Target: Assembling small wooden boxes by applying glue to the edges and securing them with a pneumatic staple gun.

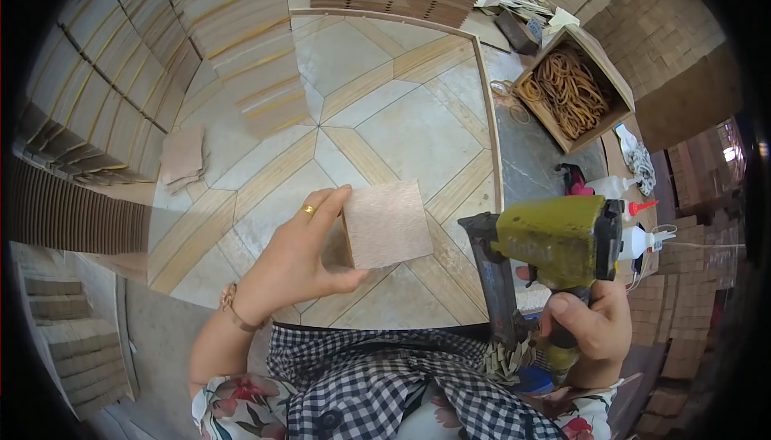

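Note:
My left hand [299, 254] grips a square, pale wooden piece [390, 225] by its left side, thumb at the near edge and fingers at the far corner. Its top face shows; how deep it is I cannot tell. In my right hand [598, 326] is a yellow-green nail gun [554, 235], fingers wrapped round the handle. The gun's dark nose points away from me, just right of the wooden piece and apart from it. Both are over the patterned tabletop [385, 123].
Tall stacks of thin boards [104, 63] bound with yellow bands stand left. A few loose square boards [183, 155] lie nearby. A raised wooden strip [488, 111] edges the table. Beyond it sit a wooden box [622, 91] of rubber bands and white bottles [634, 241] at the right.

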{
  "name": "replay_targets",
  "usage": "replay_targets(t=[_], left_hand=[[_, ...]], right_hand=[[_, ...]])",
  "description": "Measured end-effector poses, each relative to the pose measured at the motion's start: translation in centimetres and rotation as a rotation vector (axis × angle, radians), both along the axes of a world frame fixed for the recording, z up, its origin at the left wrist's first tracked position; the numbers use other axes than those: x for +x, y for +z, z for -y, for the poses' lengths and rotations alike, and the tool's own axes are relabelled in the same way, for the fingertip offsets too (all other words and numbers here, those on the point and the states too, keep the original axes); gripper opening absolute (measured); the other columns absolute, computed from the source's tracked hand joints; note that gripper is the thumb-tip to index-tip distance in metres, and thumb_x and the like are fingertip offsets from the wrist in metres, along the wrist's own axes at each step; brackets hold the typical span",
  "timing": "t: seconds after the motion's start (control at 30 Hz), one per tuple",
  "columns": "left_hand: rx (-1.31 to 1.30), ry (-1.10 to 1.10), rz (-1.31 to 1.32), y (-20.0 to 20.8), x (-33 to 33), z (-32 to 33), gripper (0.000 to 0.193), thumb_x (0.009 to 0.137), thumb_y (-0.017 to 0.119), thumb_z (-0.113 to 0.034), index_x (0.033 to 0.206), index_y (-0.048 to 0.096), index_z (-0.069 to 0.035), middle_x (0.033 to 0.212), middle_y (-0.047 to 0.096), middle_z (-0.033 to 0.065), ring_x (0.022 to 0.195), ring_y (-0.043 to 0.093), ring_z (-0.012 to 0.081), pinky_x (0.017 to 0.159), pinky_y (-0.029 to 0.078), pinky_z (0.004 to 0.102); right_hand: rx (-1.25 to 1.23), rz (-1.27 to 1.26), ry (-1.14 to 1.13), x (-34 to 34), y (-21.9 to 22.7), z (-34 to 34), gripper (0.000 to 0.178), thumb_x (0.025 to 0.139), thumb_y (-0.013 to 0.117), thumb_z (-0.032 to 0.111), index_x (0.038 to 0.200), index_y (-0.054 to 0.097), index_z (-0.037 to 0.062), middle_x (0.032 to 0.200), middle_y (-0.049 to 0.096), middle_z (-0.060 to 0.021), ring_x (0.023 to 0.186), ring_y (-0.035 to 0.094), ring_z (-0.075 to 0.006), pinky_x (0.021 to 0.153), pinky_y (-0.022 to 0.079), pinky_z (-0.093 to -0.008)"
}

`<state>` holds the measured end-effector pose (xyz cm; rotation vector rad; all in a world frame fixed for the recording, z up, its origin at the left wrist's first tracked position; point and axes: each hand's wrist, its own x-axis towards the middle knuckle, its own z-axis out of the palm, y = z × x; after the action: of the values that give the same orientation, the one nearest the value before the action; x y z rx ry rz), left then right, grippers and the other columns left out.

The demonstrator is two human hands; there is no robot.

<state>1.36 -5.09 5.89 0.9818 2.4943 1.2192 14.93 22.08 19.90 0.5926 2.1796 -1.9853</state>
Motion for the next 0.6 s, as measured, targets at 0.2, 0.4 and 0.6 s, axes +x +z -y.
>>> replay_targets(t=[0.2, 0.4, 0.6], left_hand=[[0.007, -0.038, -0.026, -0.1, -0.2, 0.0, 0.090, 0.064, 0.079, -0.029, 0.136, 0.035, 0.002, 0.129, 0.044, 0.0227, 0.112, 0.054, 0.0374, 0.091, 0.048, 0.0381], [-0.022, -0.050, -0.002, -0.1, -0.3, -0.1, 0.091, 0.063, 0.078, -0.029, 0.136, 0.034, 0.002, 0.130, 0.042, 0.0238, 0.115, 0.051, 0.0385, 0.093, 0.046, 0.0394], [0.067, -0.079, 0.107, -1.0, -0.4, 0.7, 0.100, 0.067, 0.080, -0.038, 0.143, 0.027, 0.000, 0.136, 0.039, 0.0231, 0.125, 0.043, 0.0371, 0.104, 0.037, 0.0397]], right_hand=[[0.015, 0.018, 0.101, -0.4, -0.8, -0.7, 0.033, 0.086, 0.063, 0.003, 0.117, 0.056, -0.0054, 0.103, 0.064, -0.0079, 0.065, 0.056, -0.0067, 0.055, 0.046, -0.0203], [-0.004, 0.028, 0.124, -1.1, -1.2, -0.3, 0.032, 0.087, 0.063, 0.004, 0.117, 0.055, -0.0049, 0.100, 0.063, -0.0065, 0.064, 0.055, -0.0064, 0.055, 0.045, -0.0205], [0.027, 0.063, 0.202, -2.3, -1.5, -0.6, 0.032, 0.087, 0.063, 0.005, 0.117, 0.055, -0.0029, 0.097, 0.063, -0.0052, 0.061, 0.055, -0.0064, 0.053, 0.045, -0.0207]])
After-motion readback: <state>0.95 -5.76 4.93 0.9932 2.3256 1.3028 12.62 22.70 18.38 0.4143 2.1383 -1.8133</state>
